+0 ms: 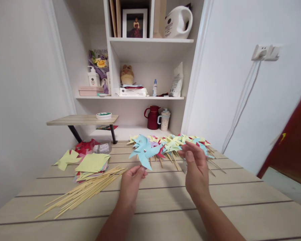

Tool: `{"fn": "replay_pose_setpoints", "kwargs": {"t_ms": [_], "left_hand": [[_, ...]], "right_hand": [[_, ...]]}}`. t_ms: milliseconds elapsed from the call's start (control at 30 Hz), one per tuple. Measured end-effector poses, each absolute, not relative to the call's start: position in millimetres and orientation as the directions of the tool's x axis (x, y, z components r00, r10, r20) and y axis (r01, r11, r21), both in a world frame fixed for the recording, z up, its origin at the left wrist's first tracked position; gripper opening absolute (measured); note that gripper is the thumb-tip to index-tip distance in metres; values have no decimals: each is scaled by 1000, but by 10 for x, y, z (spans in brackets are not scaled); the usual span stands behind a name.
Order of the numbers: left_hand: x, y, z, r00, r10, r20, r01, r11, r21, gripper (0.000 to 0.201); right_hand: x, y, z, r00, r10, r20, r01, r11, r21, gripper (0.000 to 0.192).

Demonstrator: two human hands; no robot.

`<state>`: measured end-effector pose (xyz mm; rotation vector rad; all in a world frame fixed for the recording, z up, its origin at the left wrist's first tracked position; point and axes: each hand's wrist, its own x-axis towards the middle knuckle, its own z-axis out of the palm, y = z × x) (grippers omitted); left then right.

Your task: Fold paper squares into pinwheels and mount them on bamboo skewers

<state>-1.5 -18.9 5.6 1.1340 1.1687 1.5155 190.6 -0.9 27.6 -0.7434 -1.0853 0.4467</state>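
My left hand [132,179] pinches the stick of a light blue paper pinwheel [144,151] and holds it upright above the wooden table [165,201]. A small silver pin marks the pinwheel's centre. My right hand [195,167] is raised just right of it, fingers loosely spread and holding nothing, a short gap away from the blue blades. Behind both hands lies a pile of finished pinwheels [175,145] in yellow, blue, red and purple, with their sticks pointing toward me.
Several bamboo skewers [82,192] lie at the front left, beside a stack of coloured paper squares [91,165] and cut yellow paper [66,160]. A small raised shelf [82,119] and a white shelving unit [150,41] stand behind the table. A red door [294,140] is at right.
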Motion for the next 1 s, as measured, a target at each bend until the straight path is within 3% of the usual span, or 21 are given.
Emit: {"fn": "replay_pose_setpoints", "kwargs": {"t_ms": [167, 367, 600, 833, 1000], "left_hand": [[-45, -166, -23, -121, 992, 22, -233, -49, 971, 27], [-59, -136, -53, -63, 992, -106, -357, 77, 931, 30], [-85, -114, -46, -72, 984, -166, -487, 110, 866, 31], [-110, -81, -47, -99, 974, -205, -584, 110, 804, 11], [-123, -37, -54, -110, 971, -214, -648, 93, 756, 5]], "right_hand": [[1830, -1, 251, 278, 788, 549, -49, 583, -811, 30], [1677, -2, 181, 95, 861, 501, -62, 507, -860, 26], [1600, 52, 80, -11, 932, 363, -47, 362, -931, 32], [1399, 36, -121, -232, 936, 266, -39, 264, -964, 24], [1287, -1, -249, -331, 913, 237, 78, 277, -958, 23]]}}
